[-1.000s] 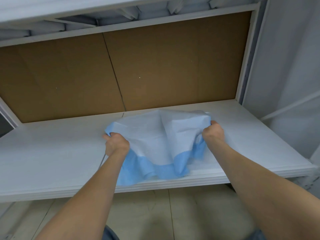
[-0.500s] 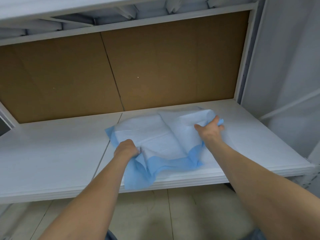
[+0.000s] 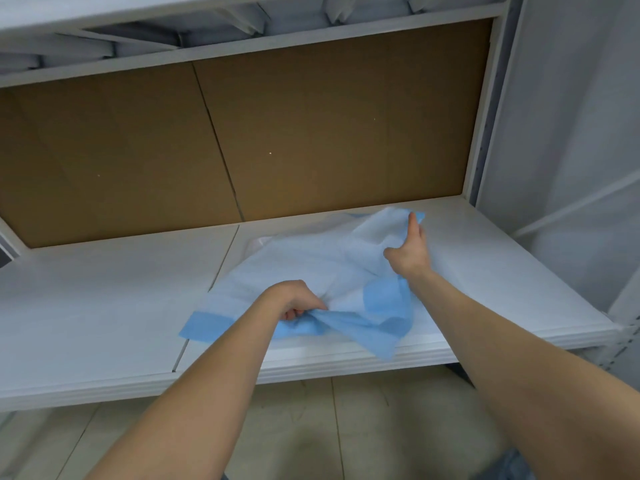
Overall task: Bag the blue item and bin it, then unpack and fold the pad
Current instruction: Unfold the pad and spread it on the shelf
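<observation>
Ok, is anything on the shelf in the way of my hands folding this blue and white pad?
Nothing visible: the left hand grips the blue-edged white pad, the right hand holds its far corner.

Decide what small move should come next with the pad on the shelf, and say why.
Probably pull the hands apart to draw the pad flat: the left hand grips its bunched blue near edge, the right hand holds up the far corner, and the middle lies creased on the shelf.

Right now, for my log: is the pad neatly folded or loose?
Loose: the pad lies rumpled on the shelf, left hand gripping its blue edge, right hand holding a far corner.
</observation>
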Demonstrator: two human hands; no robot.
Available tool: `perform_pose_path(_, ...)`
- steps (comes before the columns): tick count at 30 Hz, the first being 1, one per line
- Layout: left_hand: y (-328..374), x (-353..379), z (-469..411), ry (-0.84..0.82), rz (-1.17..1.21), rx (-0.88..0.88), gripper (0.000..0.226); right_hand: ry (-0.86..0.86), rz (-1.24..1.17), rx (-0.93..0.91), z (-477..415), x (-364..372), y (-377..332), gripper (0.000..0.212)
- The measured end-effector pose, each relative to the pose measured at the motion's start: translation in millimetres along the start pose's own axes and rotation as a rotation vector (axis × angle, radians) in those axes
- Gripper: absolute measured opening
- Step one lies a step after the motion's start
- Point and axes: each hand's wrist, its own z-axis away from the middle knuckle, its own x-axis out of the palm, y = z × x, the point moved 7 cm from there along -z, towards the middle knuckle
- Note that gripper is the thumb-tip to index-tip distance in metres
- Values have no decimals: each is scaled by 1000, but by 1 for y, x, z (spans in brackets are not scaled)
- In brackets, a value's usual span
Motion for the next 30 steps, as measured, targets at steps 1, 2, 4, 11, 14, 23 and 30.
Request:
perform_pose_path(1,5,4,2,-37,4,11,36,5,80,4,-1,-2,0,81)
perform_pose_path(2,11,8,2,-72,4,26,37,10,178,27,-2,-4,2,80)
perform_pose_path(4,21,17,2,-144,-21,65,38,27,307,95,-4,-10,9,74)
perform_pose_path(11,43,34,9,-280,-4,231,18,76,446,211,-7,-33,18,42)
perform_pose_path(14,54,39,7,-255,30,326,34,130,439,206,-11,-46,12,39)
perform_pose_path(23,61,6,-3,133,275,343,10,-180,591,138,8,-15,15,37)
perform_pose_path(30,-33,-36,-22,444,-289,-92,48,-235,769,111,17,10,28,35)
